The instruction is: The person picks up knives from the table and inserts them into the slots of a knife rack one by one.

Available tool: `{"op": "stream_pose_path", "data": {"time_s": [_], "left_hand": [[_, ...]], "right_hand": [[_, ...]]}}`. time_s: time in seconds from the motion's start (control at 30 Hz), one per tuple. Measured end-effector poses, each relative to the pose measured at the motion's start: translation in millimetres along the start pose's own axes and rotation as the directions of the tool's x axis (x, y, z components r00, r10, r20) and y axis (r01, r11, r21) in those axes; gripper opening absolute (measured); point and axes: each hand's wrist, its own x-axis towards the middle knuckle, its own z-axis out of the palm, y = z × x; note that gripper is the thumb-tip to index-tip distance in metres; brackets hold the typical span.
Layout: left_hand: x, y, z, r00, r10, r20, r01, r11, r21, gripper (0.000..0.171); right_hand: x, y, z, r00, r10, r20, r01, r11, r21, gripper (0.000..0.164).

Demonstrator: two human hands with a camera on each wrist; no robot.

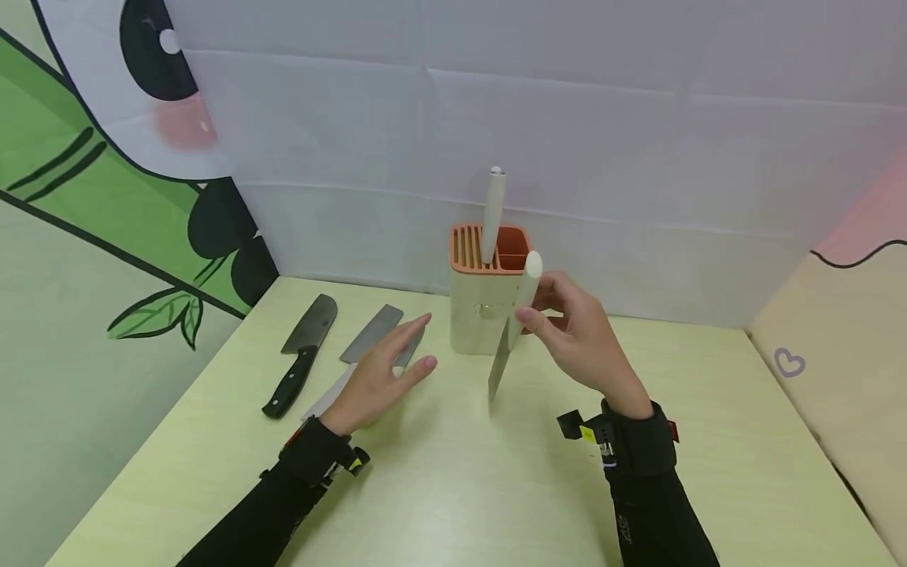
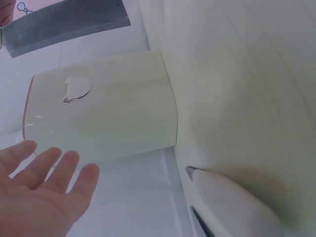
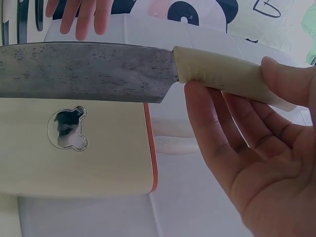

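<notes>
My right hand (image 1: 577,339) grips the pale handle (image 3: 222,71) of a kitchen knife, its thumb on one side and fingers on the other. The knife's broad grey blade (image 3: 89,71) points down, in front of a cream knife holder (image 1: 471,319) with an orange slotted top. Another knife (image 1: 494,213) stands in a slot of that holder, only its white handle showing. My left hand (image 1: 383,386) is spread, fingers straight, and holds nothing. Below and behind it lie a broad-bladed knife (image 1: 372,332) and another blade (image 1: 412,346), both partly hidden by the hand.
A black-handled knife (image 1: 294,382) lies at the left of the pale wooden table (image 1: 460,504). Behind the holder rises a white cloth backdrop (image 1: 340,134). Printed cloth panels flank the table on both sides.
</notes>
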Motion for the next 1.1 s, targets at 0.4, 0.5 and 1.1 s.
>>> {"op": "stream_pose_path", "data": {"time_s": [0.4, 0.5, 1.1], "left_hand": [[42.8, 46.8, -10.4, 0.985, 0.161, -0.057, -0.166, 0.980, -0.108, 0.065], [59.1, 66.0, -8.1, 0.979, 0.195, -0.060, -0.202, 0.971, -0.131, 0.064], [98.6, 124.9, 19.0, 0.945, 0.280, -0.169, -0.315, 0.920, -0.233, 0.044]], "right_hand": [[2.5, 0.7, 4.9, 1.000, 0.000, 0.018, 0.000, 1.000, 0.021, 0.033], [2.7, 1.4, 5.4, 1.000, -0.010, 0.020, 0.009, 1.000, 0.028, 0.034], [2.5, 3.1, 5.2, 0.999, -0.041, 0.006, 0.041, 0.999, 0.012, 0.029]]}}
